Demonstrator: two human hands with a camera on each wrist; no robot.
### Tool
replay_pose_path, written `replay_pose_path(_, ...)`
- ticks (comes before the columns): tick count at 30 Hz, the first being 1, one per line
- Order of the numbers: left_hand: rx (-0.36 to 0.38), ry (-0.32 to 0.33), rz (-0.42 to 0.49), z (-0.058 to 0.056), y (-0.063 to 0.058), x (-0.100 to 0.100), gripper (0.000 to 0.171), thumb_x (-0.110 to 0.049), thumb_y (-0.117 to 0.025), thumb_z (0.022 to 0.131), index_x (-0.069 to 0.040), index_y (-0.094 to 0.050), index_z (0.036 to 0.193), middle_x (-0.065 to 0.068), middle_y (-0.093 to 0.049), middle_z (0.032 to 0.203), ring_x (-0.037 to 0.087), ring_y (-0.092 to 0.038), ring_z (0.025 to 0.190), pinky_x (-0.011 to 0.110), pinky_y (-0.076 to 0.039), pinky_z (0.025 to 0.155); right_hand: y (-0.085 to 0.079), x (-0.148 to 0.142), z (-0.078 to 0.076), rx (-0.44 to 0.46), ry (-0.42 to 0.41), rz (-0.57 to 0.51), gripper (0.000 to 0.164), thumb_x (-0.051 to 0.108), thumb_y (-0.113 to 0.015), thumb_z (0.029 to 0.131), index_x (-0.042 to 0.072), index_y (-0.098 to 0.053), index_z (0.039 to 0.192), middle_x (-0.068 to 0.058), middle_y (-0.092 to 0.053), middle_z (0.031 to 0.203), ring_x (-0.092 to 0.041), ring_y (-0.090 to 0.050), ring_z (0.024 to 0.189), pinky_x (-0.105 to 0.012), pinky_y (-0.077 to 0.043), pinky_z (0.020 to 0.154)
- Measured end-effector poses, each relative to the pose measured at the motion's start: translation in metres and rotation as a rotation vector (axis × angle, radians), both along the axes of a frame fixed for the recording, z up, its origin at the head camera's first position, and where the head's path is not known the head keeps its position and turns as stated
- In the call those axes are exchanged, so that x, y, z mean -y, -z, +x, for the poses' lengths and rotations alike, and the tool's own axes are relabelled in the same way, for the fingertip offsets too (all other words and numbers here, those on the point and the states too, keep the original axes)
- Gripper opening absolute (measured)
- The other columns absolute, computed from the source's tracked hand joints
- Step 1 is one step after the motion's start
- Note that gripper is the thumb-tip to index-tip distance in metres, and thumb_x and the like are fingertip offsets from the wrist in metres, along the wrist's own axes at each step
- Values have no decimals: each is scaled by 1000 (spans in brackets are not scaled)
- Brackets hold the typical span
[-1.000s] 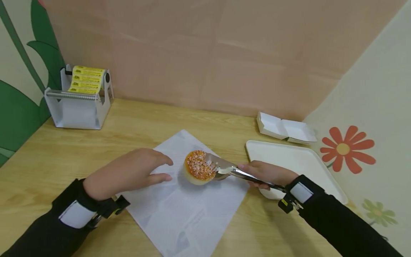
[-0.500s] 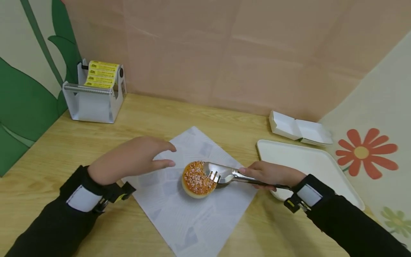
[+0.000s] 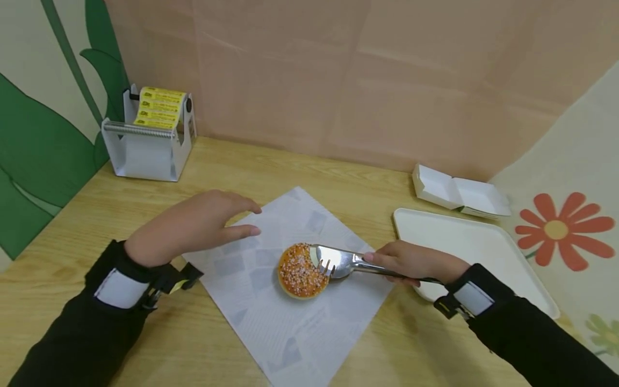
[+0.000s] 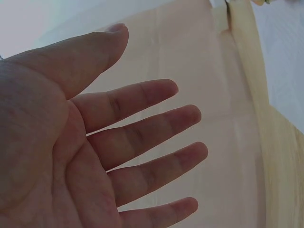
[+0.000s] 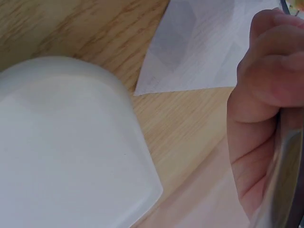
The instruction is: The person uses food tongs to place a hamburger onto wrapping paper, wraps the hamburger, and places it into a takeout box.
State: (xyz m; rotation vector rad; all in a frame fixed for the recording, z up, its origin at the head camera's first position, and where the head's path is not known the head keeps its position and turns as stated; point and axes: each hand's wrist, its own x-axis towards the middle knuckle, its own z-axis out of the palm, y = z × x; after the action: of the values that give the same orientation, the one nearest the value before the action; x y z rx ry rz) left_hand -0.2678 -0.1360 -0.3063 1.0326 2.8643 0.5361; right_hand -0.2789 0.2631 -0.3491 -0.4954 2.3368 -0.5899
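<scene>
A round golden bun [image 3: 300, 277] topped with white and dark sprinkles is over the middle of the patterned paper sheet [image 3: 295, 333]; whether it rests fully on the paper is hard to tell. My right hand [image 3: 411, 260] grips metal serving tongs [image 3: 340, 262], whose forked and flat ends clasp the bun's right side. In the right wrist view, the fingers [image 5: 256, 85] curl round the tongs' handle. My left hand [image 3: 198, 223] hovers near the paper's left corner, holding nothing. Its spread fingers [image 4: 147, 137] and palm show in the left wrist view.
The white tray [image 3: 464, 242] lies right of the paper, partly under my right hand. An unfolded white box [image 3: 459, 192] sits behind it. A dispenser with a yellow label roll [image 3: 159, 107] stands at the back left. Brown sheeting [image 3: 290, 75] covers the back wall.
The bun, clasped in the tongs, has moved lower and toward me over the paper. My left hand has drifted away from the bun. The head view has shifted slightly.
</scene>
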Motion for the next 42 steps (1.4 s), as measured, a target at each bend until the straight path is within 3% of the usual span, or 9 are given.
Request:
replay_pose_path(9,20,-6,-10,1,-2,-2,42,-32,-64,95,-5,-62,127,14,-61,129,31,-55,122,49,-42,101,-5,1,7,-47,-24,-15,49,41,-40,105,9,-54,70,4,-45,49,-7,-38,33,-25,-32,35)
replay_pose_path(19,29,9,11,3,-1,0,40,-31,-63,95,-4,-63,126,14,-62,129,31,-55,122,50,-42,101,-13,-6,6,-61,59,27,54,49,-38,103,4,-59,83,2,-48,55,-10,-41,38,-27,-36,38)
replay_pose_path(25,40,15,20,4,-1,0,41,-32,-62,96,-6,-62,127,13,-62,129,31,-56,121,51,-42,100,-10,-31,11,-93,82,-57,46,39,-35,106,4,-61,93,-4,-52,62,-12,-43,41,-28,-38,41)
replay_pose_path(31,17,24,19,5,-2,-2,40,-31,-64,95,-5,-63,125,14,-62,127,32,-57,120,51,-44,99,-6,-75,33,-244,220,-81,40,34,-33,107,4,-53,89,-4,-52,65,-15,-50,46,-30,-42,45)
replay_pose_path(36,23,21,15,5,-1,-4,40,-33,-63,95,-6,-63,126,13,-62,128,32,-57,120,52,-43,99,-3,-119,56,-365,365,14,34,35,-40,106,4,-52,99,-6,-56,77,-18,-55,53,-31,-44,48)
replay_pose_path(42,39,12,2,6,-2,-6,40,-35,-62,96,-7,-63,125,14,-62,128,33,-56,120,52,-43,99,3,-170,79,-458,455,276,52,44,-38,104,-6,-45,113,-7,-60,77,-18,-59,62,-34,-42,52)
